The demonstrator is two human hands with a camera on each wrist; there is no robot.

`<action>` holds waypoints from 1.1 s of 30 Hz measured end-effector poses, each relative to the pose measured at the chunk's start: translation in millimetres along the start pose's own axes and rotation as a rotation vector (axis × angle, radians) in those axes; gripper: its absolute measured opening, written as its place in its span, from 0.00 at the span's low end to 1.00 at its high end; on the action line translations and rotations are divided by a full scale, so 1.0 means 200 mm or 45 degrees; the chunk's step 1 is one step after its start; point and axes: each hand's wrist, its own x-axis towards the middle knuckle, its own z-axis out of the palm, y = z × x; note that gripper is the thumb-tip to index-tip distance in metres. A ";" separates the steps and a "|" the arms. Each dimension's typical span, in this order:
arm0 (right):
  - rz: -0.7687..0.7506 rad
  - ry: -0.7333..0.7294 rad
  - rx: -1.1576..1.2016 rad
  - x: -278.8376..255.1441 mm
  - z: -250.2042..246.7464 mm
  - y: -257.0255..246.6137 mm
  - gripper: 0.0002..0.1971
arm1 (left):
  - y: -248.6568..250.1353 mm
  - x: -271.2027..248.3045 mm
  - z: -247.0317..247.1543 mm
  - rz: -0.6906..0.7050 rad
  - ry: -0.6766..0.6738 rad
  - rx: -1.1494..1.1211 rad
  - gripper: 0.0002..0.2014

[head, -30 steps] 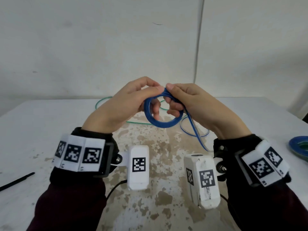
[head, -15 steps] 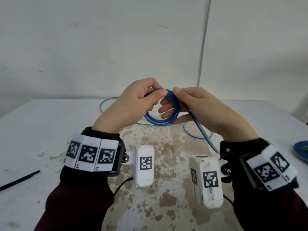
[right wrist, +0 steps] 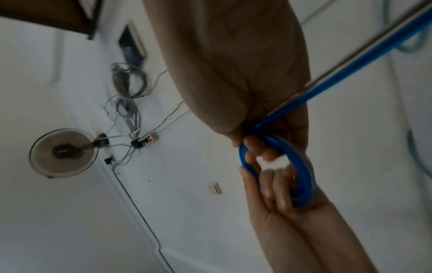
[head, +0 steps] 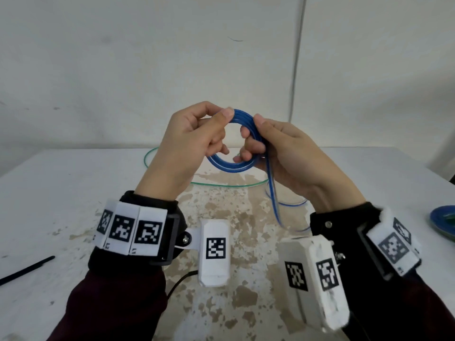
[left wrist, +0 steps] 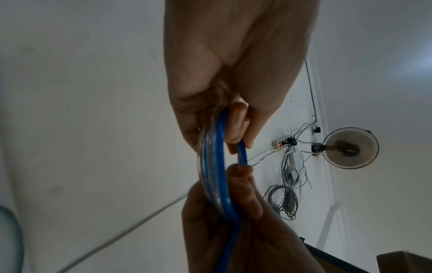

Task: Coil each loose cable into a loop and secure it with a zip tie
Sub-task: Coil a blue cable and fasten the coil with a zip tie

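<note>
Standing w/ stained white table [head: 73, 193] against plain wall [head: 123, 70].

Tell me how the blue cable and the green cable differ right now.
The blue cable is wound into a tight multi-turn loop, while the green cable lies in one wide, loose loop. The blue cable is held in the air, pinched by the left hand and the right hand; the green cable rests untouched on the table. Blue looks thicker than green. Neither cable shows a zip tie.
</note>
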 end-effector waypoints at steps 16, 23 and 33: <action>-0.050 0.299 0.217 0.02 -0.04 0.00 0.17 | 0.01 -0.01 -0.04 -0.257 -0.170 -0.079 0.14; -0.019 0.165 0.013 0.01 -0.05 -0.02 0.18 | 0.01 -0.01 -0.02 -0.295 -0.243 -0.098 0.11; 0.100 -0.008 -0.392 -0.02 -0.01 0.00 0.19 | 0.01 -0.02 -0.03 -0.373 -0.400 0.113 0.14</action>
